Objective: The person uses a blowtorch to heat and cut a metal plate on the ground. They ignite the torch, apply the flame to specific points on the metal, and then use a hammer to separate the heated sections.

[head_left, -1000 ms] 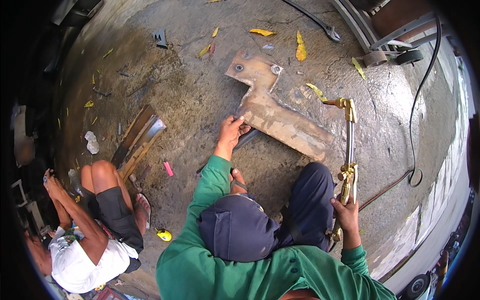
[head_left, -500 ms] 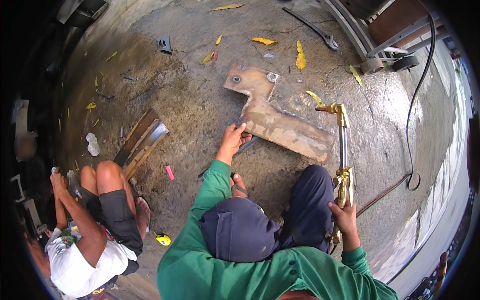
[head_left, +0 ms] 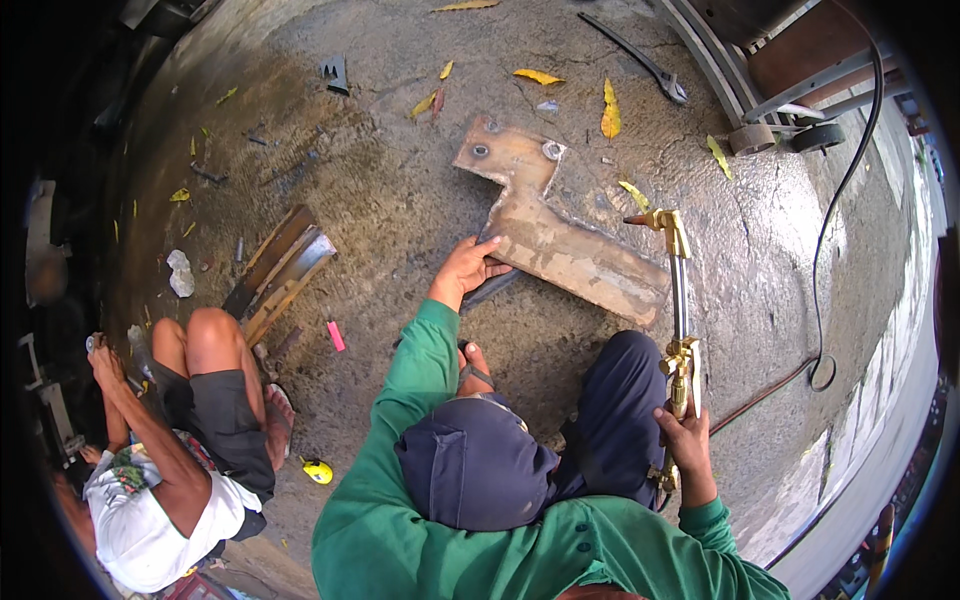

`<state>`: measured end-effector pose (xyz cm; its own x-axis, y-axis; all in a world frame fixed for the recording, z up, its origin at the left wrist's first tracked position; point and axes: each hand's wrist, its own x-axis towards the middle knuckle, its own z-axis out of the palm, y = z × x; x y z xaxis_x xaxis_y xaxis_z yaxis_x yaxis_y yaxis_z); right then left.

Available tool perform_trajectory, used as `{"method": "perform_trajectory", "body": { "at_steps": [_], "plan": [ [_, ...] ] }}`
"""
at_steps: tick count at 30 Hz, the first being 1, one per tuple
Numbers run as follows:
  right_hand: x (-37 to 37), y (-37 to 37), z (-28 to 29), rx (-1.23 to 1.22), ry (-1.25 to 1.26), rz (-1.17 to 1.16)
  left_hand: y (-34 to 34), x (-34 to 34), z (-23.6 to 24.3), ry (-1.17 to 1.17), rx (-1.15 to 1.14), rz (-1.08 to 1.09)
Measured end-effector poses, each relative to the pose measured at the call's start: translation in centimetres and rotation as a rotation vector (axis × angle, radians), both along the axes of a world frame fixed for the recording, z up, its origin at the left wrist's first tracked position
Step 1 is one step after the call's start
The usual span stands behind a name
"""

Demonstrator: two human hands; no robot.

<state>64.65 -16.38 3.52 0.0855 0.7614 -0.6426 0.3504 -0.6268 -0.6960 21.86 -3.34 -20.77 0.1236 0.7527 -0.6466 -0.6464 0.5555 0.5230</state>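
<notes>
A rusty, cut steel plate (head_left: pixel 575 250) with two arms and round holes at its far end lies tilted in front of me. My left hand (head_left: pixel 468 272) grips its near left edge, thumb on top and the other fingers partly hidden under it. A dark bar (head_left: pixel 490 289) shows beneath the plate by that hand. My right hand (head_left: pixel 686 440) is closed around the handle of a brass cutting torch (head_left: pixel 682 310) beside my right knee. The torch stands upright in view, its head near the plate's right end and its tip pointing left. No flame is visible.
A person (head_left: pixel 190 450) in a white shirt sits at the left. Steel channel pieces (head_left: pixel 285 270), a pink object (head_left: pixel 335 336) and a yellow tape measure (head_left: pixel 317 471) lie on the concrete. An adjustable wrench (head_left: pixel 640 62) lies far off, near a wheeled cart (head_left: pixel 750 138). Hoses (head_left: pixel 765 395) run at right.
The view has shifted slightly. My left thumb now lies further over the plate's edge. The torch stays in my right hand, almost unmoved.
</notes>
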Motion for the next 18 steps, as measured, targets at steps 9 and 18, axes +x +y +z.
{"method": "perform_trajectory", "body": {
  "at_steps": [9,18],
  "plan": [
    [0.7,-0.4,-0.5,-0.021,-0.015,-0.029,-3.2,-0.1,2.2,0.286,-0.095,-0.219],
    [1.4,-0.1,-1.2,-0.044,-0.008,-0.020,-4.3,15.5,-1.2,-0.400,-0.045,-0.268]
  ]
}}
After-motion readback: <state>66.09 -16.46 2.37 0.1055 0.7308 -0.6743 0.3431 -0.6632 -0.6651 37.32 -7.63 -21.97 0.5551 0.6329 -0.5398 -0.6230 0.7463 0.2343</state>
